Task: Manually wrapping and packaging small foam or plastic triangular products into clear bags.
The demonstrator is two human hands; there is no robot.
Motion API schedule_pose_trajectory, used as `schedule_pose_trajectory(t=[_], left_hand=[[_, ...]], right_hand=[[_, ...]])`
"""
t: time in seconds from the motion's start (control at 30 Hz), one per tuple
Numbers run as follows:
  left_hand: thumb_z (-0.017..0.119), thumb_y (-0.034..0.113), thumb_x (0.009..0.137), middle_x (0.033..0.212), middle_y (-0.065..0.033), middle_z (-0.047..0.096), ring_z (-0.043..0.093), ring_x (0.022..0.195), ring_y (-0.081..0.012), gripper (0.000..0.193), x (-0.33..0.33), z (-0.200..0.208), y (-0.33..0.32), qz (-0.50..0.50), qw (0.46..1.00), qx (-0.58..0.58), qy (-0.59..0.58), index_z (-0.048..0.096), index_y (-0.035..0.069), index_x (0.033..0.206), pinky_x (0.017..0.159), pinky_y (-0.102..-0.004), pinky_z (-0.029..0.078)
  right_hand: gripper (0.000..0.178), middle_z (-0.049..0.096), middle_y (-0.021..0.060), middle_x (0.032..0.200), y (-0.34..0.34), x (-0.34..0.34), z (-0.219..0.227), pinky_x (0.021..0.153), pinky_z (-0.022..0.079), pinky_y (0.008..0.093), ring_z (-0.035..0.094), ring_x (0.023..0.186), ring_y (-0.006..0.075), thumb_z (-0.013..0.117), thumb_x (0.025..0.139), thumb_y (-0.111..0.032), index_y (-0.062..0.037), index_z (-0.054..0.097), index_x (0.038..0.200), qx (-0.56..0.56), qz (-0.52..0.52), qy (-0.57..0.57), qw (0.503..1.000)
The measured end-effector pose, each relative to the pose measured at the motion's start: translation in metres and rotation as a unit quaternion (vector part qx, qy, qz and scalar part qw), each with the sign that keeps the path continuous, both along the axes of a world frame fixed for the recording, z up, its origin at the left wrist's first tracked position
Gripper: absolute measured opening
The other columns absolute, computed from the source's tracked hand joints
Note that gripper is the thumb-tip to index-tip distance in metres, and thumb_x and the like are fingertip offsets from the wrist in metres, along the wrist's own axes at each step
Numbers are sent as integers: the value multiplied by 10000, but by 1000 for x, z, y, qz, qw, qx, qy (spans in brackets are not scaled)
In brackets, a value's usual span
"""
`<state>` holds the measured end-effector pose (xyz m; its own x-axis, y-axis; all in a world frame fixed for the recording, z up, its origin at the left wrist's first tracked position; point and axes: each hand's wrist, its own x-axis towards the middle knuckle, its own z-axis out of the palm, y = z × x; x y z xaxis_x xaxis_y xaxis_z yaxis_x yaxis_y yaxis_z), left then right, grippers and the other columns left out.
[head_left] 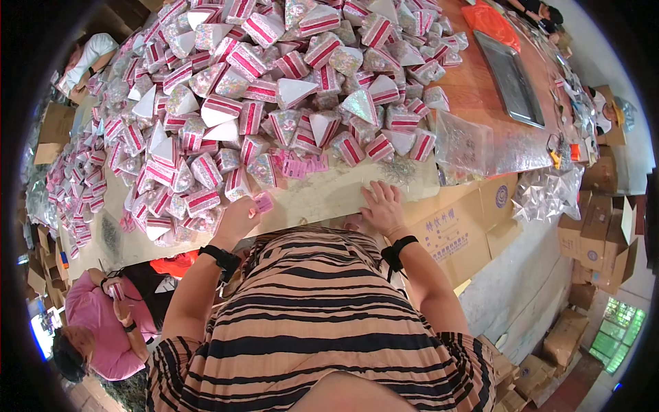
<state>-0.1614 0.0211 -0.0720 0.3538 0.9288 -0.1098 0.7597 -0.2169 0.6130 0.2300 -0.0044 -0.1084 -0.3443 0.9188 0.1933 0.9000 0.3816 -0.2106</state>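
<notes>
A large heap of wedge-shaped pieces like cake slices (pixel 247 62), with white and glittery faces and pink-red striped sides, covers much of the table (pixel 329 199). At the heap's near edge my left hand (pixel 237 221) is closed, its fingertips pinching a small pink paper tag (pixel 263 202). More pink tags (pixel 302 165) lie on the table just beyond it. My right hand (pixel 384 208) rests at the table's near edge with its fingers spread, holding nothing.
Clear plastic bags (pixel 463 144) and a dark metal tray (pixel 509 79) lie to the right, near a red bag (pixel 491 24). Flattened cardboard (pixel 460 223) leans below the table edge. A co-worker in pink (pixel 113 323) sits at the left, and cartons (pixel 597 233) stand at the right.
</notes>
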Motion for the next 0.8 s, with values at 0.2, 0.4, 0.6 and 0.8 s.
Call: schedule_pose_trajectory(t=[0.2, 0.4, 0.6, 0.8], left_hand=[[654, 139, 714, 708, -123, 556, 564, 645, -280, 156, 25, 17, 18, 26, 998, -39, -47, 569, 9, 713, 604, -357, 453], [672, 177, 729, 692, -114, 560, 562, 620, -250, 192, 43, 34, 31, 30, 994, -19, -101, 581, 8, 712, 581, -342, 449], [673, 256, 745, 715, -143, 567, 562, 682, -272, 246, 52, 11, 22, -35, 993, -20, -111, 589, 27, 772, 615, -380, 445], [631, 155, 699, 702, -133, 593, 585, 645, -292, 152, 61, 24, 31, -25, 995, -22, -99, 564, 29, 750, 585, -375, 455]], right_hand=[[500, 484, 86, 1210, 5, 0, -7, 956, 322, 490, 429, 1155, 270, 681, 694, -324, -160, 573, 1154, -2, 72, 0, 997], [401, 525, 52, 1108, 7, 0, -16, 941, 346, 476, 462, 1079, 231, 636, 708, -275, -164, 585, 1090, 15, 143, -25, 989], [353, 526, 29, 1021, -5, -4, -20, 890, 380, 468, 507, 947, 212, 616, 701, -241, -127, 588, 1034, 29, 200, -5, 979], [328, 539, 41, 947, 9, -19, -18, 861, 382, 468, 523, 865, 225, 647, 679, -301, -112, 590, 940, 70, 247, -15, 966]])
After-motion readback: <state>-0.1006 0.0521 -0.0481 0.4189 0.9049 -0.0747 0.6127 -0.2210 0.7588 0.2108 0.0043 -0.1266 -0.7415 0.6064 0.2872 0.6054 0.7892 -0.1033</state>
